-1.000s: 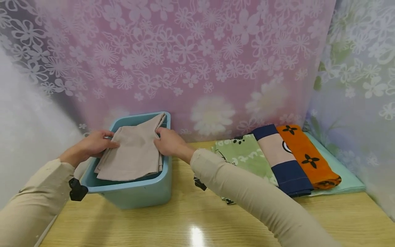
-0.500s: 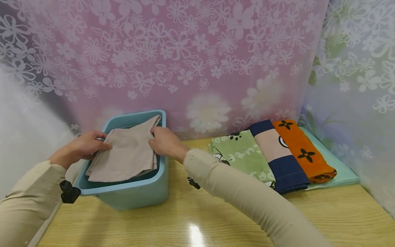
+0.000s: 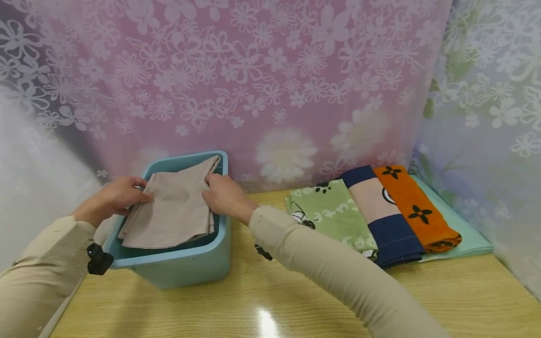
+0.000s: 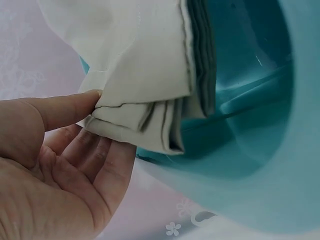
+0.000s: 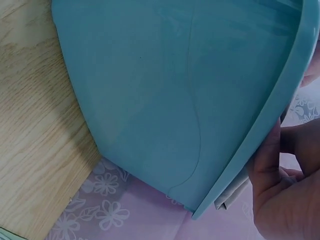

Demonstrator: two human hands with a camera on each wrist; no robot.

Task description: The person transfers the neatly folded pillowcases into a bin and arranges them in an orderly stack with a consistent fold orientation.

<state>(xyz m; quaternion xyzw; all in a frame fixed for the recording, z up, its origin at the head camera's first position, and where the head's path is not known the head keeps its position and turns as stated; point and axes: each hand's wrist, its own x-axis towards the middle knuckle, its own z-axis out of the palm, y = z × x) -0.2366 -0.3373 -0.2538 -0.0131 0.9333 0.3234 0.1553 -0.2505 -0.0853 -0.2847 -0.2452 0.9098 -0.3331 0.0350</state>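
A folded beige cloth [image 3: 173, 211], in several layers, lies tilted in the mouth of a light blue plastic bin [image 3: 186, 267] at the left of the table. My left hand [image 3: 116, 197] pinches its left edge; in the left wrist view the thumb lies over the layers [image 4: 140, 65] and the fingers under them. On the opposite side my right hand [image 3: 226, 195] grips the cloth's right edge, just inside the bin's rim. From the right wrist, the bin's outer wall [image 5: 150, 90] hides most of the cloth, and only a grey corner shows beside the fingers.
Right of the bin, a green printed cloth [image 3: 334, 213], a navy and pink one [image 3: 382, 220] and an orange one [image 3: 416, 209] lie folded side by side. A mint cloth [image 3: 465, 239] lies at the far right. Floral curtains [image 3: 287, 94] hang behind the wooden table [image 3: 296, 300].
The head view has shifted a little, so the bin, hands and cloths appear slightly further left. Both hands keep their hold on the beige cloth, which stays in the bin's mouth.
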